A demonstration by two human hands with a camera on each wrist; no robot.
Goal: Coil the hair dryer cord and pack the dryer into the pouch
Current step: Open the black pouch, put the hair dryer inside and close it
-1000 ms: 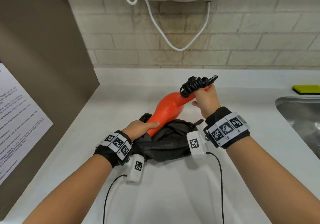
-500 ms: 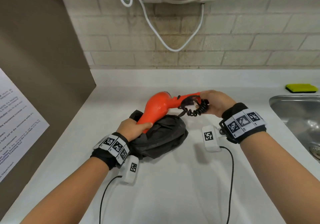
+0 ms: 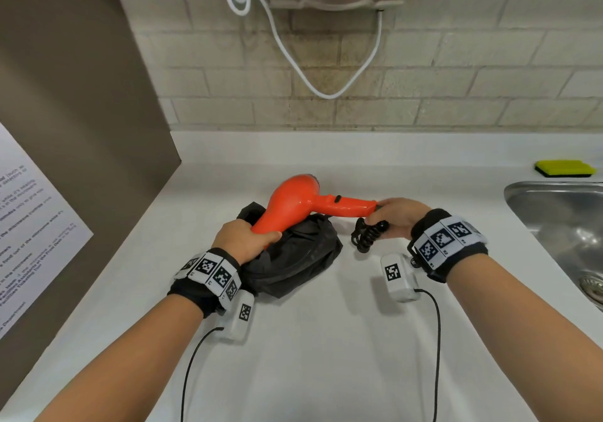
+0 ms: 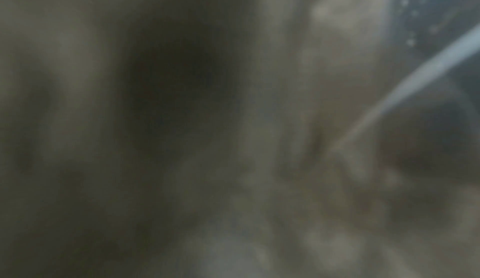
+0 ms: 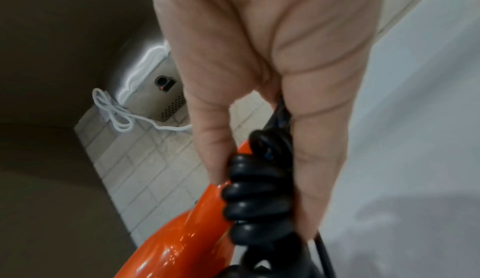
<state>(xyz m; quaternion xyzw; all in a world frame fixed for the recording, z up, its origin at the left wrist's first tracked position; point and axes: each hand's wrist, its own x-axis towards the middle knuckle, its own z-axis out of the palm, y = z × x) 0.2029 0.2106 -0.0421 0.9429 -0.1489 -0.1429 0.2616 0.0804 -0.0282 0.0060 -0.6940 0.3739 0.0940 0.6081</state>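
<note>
Your left hand [image 3: 243, 240] grips the nozzle end of the hair dryer [image 3: 293, 204] right at the mouth of the black pouch [image 3: 293, 258], which lies crumpled on the white desk [image 3: 310, 340]. The left wrist view is only dark blur, so the head view is all you have for that side. Whether the nozzle has already entered the opening or merely rests on the fabric cannot be told from here.

The dryer lies roughly level across the top of the pouch, body at the far left, handle pointing right. At the handle's end your right hand [image 3: 396, 217] is closed around the butt together with the bundled cord [image 3: 367, 235], whose black coils hang just below your fingers [image 5: 314, 169] (the wrist view shows the spirals pressed against the orange handle).

The coiling looks done; you seem to be at the packing step. The next move probably calls for spreading the pouch mouth with your left hand while your right feeds the dryer in, keeping the cord bunched so no loop snags on the rim.
</note>
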